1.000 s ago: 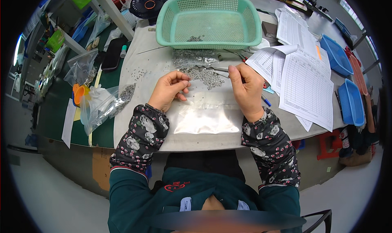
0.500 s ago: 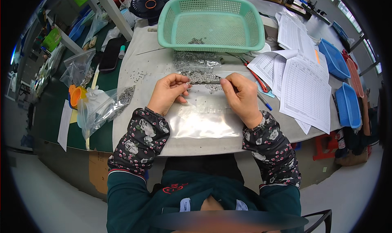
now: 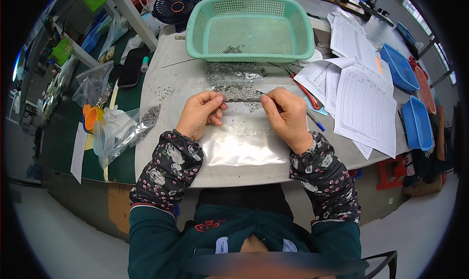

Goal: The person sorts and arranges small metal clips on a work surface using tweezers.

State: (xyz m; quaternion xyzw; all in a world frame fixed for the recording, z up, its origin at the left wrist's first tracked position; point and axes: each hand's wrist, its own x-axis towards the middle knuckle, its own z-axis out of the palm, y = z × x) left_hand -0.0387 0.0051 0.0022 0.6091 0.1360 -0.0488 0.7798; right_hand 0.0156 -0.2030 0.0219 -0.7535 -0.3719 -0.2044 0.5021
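Note:
My left hand (image 3: 200, 115) is closed in a pinch over the left end of a row of small silvery metal pieces (image 3: 238, 92). A tiny metal piece sits at its fingertips, mostly covered by the thumb. Across from it, my right hand (image 3: 286, 116) is curled, thumb against forefinger, on something thin whose tip just shows; its kind is unclear. Beneath both hands lies a clear plastic bag (image 3: 244, 151), with a few loose pieces above it. Behind the row is another clear bag (image 3: 232, 72) full of small metal parts.
A green mesh basket (image 3: 251, 54) stands at the back, beside a black fan (image 3: 177, 6). Pliers with red handles (image 3: 307, 91), a blue-capped pen (image 3: 315, 121) and printed sheets (image 3: 366, 108) lie to the right. On the left is a bag of small parts (image 3: 146, 122).
The left thumb has closed over the small ring-like piece that showed at its fingertips. My right fingertips have shifted slightly left and down.

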